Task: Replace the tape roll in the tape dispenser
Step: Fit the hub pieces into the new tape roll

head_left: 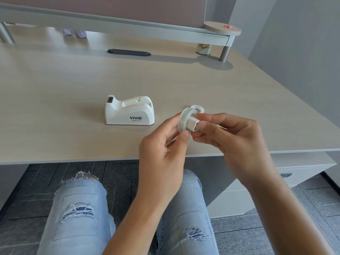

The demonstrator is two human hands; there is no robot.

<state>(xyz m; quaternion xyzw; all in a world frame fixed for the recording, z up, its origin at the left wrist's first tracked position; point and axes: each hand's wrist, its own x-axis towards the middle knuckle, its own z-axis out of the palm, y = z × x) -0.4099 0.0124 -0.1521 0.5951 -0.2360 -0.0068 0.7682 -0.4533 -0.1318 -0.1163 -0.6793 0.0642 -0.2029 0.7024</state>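
A white tape dispenser (129,112) marked VIVID stands on the desk, its roll cradle empty. To its right, above the desk's front edge, my left hand (163,144) holds a clear tape roll (184,119) by its rim. My right hand (233,138) pinches a white spindle core (194,124) that sits in the roll's centre hole. A second small clear ring (197,108) lies on the desk just behind the hands, partly hidden by them.
The light wood desk (73,92) has a dark cable slot (128,52) at the back. A raised shelf (128,28) runs along the rear, with a small printed cup (203,48) under its right end. A drawer unit (287,173) stands at the right, beside my knees.
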